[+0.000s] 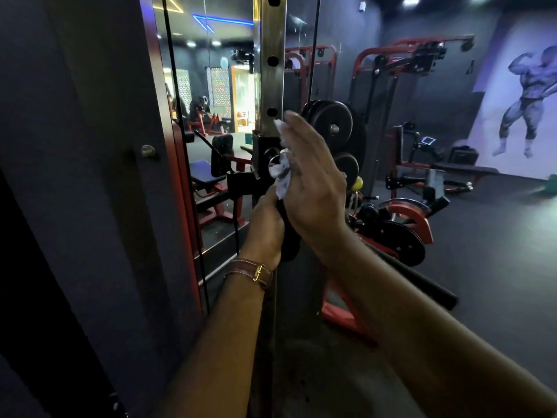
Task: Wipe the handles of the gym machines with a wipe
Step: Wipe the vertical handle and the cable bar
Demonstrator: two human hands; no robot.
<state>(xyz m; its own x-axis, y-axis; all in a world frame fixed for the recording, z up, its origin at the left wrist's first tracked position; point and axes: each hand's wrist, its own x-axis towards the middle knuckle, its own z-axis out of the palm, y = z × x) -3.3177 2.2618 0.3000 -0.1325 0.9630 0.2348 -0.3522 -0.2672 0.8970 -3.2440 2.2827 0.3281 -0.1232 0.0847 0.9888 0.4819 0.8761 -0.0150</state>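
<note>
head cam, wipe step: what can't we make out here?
- Handle: mostly hidden by both hands; shape and length unclear.
- Wipe: partly behind the right hand; contact with the handle not visible.
- Right hand's palm side: faces away, so its hold on the wipe is unclear.
- Left hand fingers: wrapped out of sight around the handle.
- Mirror reflections: too small and dark to read.
</note>
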